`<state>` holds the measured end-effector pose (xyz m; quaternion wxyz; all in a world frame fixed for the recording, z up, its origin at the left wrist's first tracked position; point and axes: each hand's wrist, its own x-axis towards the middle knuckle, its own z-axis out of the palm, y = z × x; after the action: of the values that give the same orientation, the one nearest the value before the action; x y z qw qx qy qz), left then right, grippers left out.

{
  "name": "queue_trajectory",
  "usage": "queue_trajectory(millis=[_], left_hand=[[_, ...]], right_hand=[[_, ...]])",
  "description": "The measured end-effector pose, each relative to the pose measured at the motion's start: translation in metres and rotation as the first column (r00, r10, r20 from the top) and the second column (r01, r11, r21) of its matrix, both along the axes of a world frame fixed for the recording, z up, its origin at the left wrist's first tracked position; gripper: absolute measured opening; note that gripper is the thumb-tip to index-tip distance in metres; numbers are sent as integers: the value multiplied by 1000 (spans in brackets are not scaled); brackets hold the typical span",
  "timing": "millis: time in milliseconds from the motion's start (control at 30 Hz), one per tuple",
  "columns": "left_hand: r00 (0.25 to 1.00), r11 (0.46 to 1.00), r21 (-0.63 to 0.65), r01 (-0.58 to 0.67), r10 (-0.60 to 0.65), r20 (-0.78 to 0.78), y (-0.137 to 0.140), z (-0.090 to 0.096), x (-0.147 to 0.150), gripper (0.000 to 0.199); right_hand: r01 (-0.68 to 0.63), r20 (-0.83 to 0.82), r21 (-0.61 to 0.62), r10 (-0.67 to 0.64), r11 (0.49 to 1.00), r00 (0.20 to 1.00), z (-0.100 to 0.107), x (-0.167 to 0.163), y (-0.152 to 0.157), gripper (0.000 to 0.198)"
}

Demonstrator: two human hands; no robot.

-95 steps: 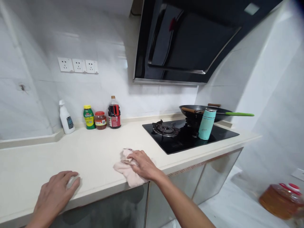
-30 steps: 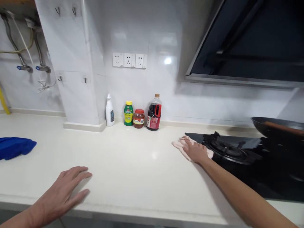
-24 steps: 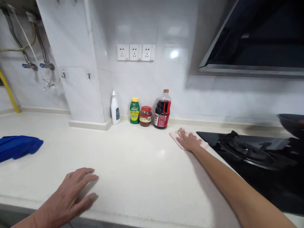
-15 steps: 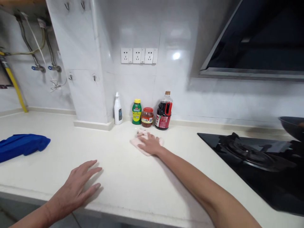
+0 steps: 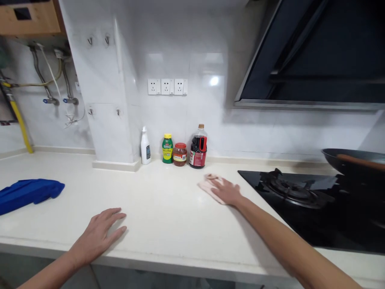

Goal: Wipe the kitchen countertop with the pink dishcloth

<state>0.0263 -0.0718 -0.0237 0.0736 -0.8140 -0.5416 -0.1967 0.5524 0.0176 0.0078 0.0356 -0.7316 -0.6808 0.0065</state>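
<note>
You've got a white bottle (image 5: 145,147), a green bottle (image 5: 167,149) and a red-handled bottle (image 5: 197,156), so three, plus one red-lidded jar (image 5: 180,157), three wall sockets (image 5: 167,86) and one pink cloth (image 5: 207,188). Cloth's on the counter (image 5: 156,224), left of the hob (image 5: 303,218), under your right hand (image 5: 227,192), nearly flat with fingers loosely spread. Your left hand's (image 5: 100,233) wide open, holding nothing. There's dark liquid (image 5: 196,141) in the red-handled bottle, reddish-brown stuff (image 5: 179,152) in the jar.
</note>
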Motion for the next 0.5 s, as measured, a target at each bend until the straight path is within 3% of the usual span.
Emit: queue_trajectory(millis=[133,233,367,500], left_hand=[[999,1000,-17,-3,3,32,-1,1,4,49],[998,1000,-7,0,1,56,0,-1,4,51],[997,999,-31,10,-7,71,2,-2,4,52],[994,999,-16,31,-29,108,4,-3,4,52]], right_hand=[[231,31,24,-232,973,972,-6,63,-30,63],[300,37,28,-301,953,953,-10,65,-46,63],[244,17,-10,-244,970,970,-12,16,-53,64],[-29,-28,-44,28,999,999,-10,-65,-70,66]])
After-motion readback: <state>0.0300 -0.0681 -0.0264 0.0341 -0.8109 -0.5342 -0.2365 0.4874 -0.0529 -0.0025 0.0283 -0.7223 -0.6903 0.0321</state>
